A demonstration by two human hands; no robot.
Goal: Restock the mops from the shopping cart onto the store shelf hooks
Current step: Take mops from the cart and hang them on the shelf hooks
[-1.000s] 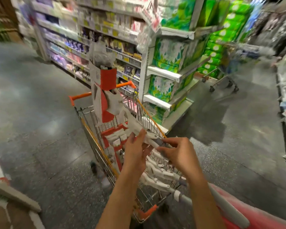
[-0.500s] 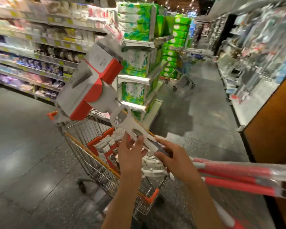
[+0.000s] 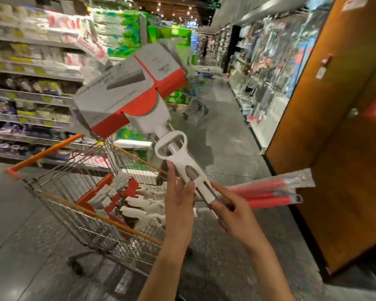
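Here, a store aisle is seen, with stocked shelves (image 3: 30, 68) along the left side and a hook wall of hanging goods (image 3: 267, 68) along the right, partly blurred. An orange-brown panel (image 3: 339, 148) is stood at the right edge of the view. A wire shopping cart (image 3: 74, 192) with orange trim is parked on the grey floor (image 3: 226, 135) at lower left; several more mops (image 3: 139, 205) with white fittings are laid inside its basket, toward its near right corner.

One mop (image 3: 137, 92) is held up above the cart's right rim, tilted with its head up and to the left. The head is wrapped in a grey and red cardboard sleeve, and a white plastic wringer handle (image 3: 178, 157) is fitted around the shaft below it. The red lower handle sections (image 3: 267, 192), sealed in clear plastic, are pointed right, toward the panel.

The left hand (image 3: 178, 205) is placed against the white fitting from the left, thumb and fingers extended upward along it and pressing on it. The right hand (image 3: 230, 211) is closed around the shaft just below the white fitting, fingers curled about it.
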